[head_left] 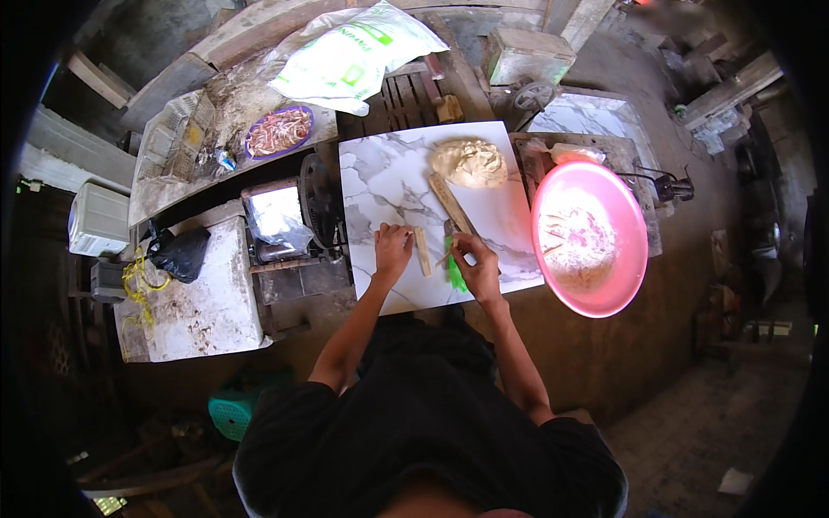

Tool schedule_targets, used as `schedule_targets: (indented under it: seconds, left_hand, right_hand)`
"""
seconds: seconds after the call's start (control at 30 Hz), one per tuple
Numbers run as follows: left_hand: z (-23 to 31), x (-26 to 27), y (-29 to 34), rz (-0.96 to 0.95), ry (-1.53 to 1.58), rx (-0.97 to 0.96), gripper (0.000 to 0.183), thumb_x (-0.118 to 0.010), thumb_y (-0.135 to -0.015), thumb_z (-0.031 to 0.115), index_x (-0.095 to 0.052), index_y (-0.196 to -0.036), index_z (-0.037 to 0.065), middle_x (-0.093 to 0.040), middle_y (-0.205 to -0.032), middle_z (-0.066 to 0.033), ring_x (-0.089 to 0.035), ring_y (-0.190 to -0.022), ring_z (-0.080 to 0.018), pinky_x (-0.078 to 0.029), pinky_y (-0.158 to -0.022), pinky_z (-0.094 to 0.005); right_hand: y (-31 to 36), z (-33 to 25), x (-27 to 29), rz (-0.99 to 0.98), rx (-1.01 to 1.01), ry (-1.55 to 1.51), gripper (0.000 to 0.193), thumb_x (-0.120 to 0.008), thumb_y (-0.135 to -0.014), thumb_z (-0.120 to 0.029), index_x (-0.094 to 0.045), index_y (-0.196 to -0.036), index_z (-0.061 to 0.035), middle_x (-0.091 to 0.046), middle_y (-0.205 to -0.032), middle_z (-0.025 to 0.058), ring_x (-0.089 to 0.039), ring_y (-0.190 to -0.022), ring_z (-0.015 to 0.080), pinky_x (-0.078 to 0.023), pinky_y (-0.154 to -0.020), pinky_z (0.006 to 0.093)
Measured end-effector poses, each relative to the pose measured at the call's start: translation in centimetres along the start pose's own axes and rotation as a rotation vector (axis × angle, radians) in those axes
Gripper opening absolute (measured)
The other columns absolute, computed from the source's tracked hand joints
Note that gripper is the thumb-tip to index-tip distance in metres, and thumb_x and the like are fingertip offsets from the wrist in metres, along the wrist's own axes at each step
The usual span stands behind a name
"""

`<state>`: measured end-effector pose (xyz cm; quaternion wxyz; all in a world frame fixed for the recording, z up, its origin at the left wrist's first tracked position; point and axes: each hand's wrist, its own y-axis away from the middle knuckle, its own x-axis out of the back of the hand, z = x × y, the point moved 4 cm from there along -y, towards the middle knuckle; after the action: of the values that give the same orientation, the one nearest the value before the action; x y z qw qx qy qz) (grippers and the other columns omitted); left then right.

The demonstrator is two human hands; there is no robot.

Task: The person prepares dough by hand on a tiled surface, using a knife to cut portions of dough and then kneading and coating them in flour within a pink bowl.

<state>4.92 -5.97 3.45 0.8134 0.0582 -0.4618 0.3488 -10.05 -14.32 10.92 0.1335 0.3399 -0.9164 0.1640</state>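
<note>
On the white marbled board [380,168], my left hand [393,250] rests with its fingers apart and slightly bent. Just right of its fingertips lies a narrow tan strip [421,251]; whether it is wood or dough I cannot tell. My right hand [477,268] is closed in a pinch, with a small thin tan piece at the fingertips. Beneath those fingers is a bright green object [456,274], partly covered, like a handle with a dark blade beyond it. A long flat wooden stick [451,205] slants above. A lump of pale dough [469,162] sits at the far right.
Right of the board stands a pink basin [635,250] holding white flour. A hand-wheel machine [318,203] is at the left, beside a dirty white slab [207,298]. Farther back are a purple-rimmed dish [279,132] of reddish-white shreds and a white-green sack [358,60].
</note>
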Motion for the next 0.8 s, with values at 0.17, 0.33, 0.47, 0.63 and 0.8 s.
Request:
schedule_targets:
  seconds: [0.17,0.33,0.47,0.63,0.8]
  left_hand:
    - [1.4,-0.7,-0.3,-0.066,-0.049,-0.151,0.018,-0.057,-0.071,0.016,-0.06,-0.088,0.011,-0.051,-0.084,-0.0062,-0.041,-0.087,-0.0234,-0.032,-0.074,-0.0374]
    - [1.2,-1.8,-0.6,-0.087,-0.157,-0.176,0.015,-0.056,-0.071,0.018,-0.06,-0.085,0.012,-0.05,-0.084,-0.0065,-0.04,-0.087,-0.0238,-0.031,-0.075,-0.0375]
    - [1.6,-1.5,-0.8,-0.075,-0.14,-0.152,0.01,-0.057,-0.07,0.017,-0.06,-0.079,0.012,-0.049,-0.085,-0.0062,-0.04,-0.087,-0.024,-0.031,-0.076,-0.0373]
    - [1.9,-1.4,-1.1,-0.137,-0.026,-0.082,0.007,-0.059,-0.069,0.016,-0.057,-0.072,0.011,-0.049,-0.084,-0.0059,-0.04,-0.088,-0.0242,-0.03,-0.076,-0.0378]
    - [2.0,-2.0,-0.8,-0.073,0.05,-0.204,0.005,-0.058,-0.068,0.013,-0.056,-0.072,0.011,-0.051,-0.081,-0.0036,-0.042,-0.087,-0.0224,-0.031,-0.077,-0.0358]
  right_hand:
    - [-1.0,-1.7,1.1,0.064,0.018,0.022,0.025,-0.06,-0.071,0.004,-0.055,-0.095,-0.0013,-0.057,-0.07,0.0086,-0.057,-0.062,0.0138,-0.045,-0.059,0.0258]
    - [-1.6,-1.9,1.2,0.071,0.035,0.034,0.024,-0.059,-0.071,0.004,-0.055,-0.094,-0.0011,-0.057,-0.07,0.0083,-0.057,-0.062,0.0136,-0.045,-0.059,0.0251]
    - [-1.6,-1.7,0.9,0.072,0.026,0.028,0.024,-0.059,-0.071,0.004,-0.055,-0.094,-0.0011,-0.057,-0.069,0.008,-0.056,-0.061,0.0135,-0.045,-0.058,0.0252]
    - [-1.7,-1.1,0.4,0.055,0.012,0.033,0.026,-0.06,-0.069,0.005,-0.055,-0.093,-0.0015,-0.058,-0.069,0.0078,-0.056,-0.061,0.0139,-0.045,-0.058,0.0251]
    - [-1.6,-0.8,0.4,0.051,0.007,0.011,0.027,-0.06,-0.068,0.005,-0.055,-0.094,-0.0023,-0.057,-0.07,0.0078,-0.057,-0.061,0.0143,-0.045,-0.058,0.0254]
